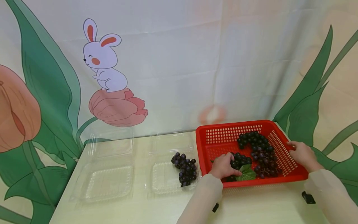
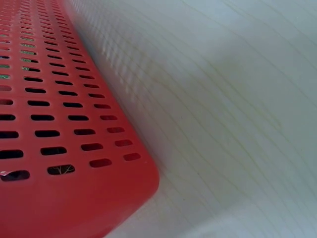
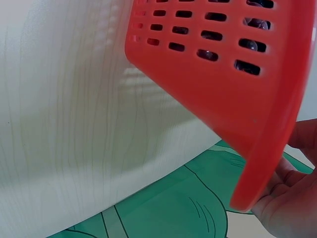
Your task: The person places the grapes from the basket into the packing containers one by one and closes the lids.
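A red plastic basket (image 1: 205,157) with slotted walls holds bunches of dark grapes. My left hand (image 1: 223,166) reaches over its near left side, fingers curled on a bunch of black grapes (image 1: 241,161). The thumb lies at the edge of a green leaf (image 1: 247,173). My right hand (image 1: 303,155) grips the basket's right rim from outside; the right wrist view shows its fingers (image 3: 282,186) behind the rim. Farther right inside lie more black grapes (image 1: 253,139) and a purplish bunch (image 1: 265,161). The left wrist view shows only the basket's outer wall (image 2: 74,198) and the table.
Left of the basket, an open clear plastic clamshell box (image 1: 160,179) has a dark grape bunch (image 1: 185,169) at its right side. Another open clear box (image 1: 109,182) stands farther left. A printed cloth (image 1: 179,62) hangs behind the pale table (image 1: 260,205).
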Demonstrator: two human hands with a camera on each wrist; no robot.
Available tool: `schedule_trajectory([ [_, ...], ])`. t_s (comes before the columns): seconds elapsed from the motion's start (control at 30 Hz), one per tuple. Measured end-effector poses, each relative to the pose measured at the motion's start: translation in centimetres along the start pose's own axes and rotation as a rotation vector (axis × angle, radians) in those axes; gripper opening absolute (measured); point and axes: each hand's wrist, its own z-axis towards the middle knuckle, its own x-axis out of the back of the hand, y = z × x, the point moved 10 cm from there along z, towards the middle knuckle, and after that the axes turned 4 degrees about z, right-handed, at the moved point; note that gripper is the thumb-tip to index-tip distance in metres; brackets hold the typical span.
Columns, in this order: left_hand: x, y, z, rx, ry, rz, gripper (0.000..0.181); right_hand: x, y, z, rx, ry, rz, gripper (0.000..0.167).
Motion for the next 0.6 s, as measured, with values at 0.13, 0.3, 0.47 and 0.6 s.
schedule_trajectory([
  [0.13, 0.05, 0.21, 0.04, -0.018, -0.002, -0.003, 0.049, 0.07, 0.01, 0.03, 0.005, 0.003, 0.002, 0.043],
  [0.3, 0.12, 0.38, 0.05, -0.034, -0.004, 0.007, 0.049, 0.09, -0.07, 0.03, 0.013, 0.009, 0.002, 0.043],
  [0.47, 0.1, 0.46, 0.05, -0.04, -0.001, 0.007, 0.052, 0.1, -0.06, -0.01, 0.013, 0.007, 0.0, 0.043],
  [0.6, 0.23, 0.47, 0.0, -0.041, 0.011, 0.003, 0.063, 0.01, -0.05, -0.09, 0.0, -0.001, 0.0, 0.043],
])
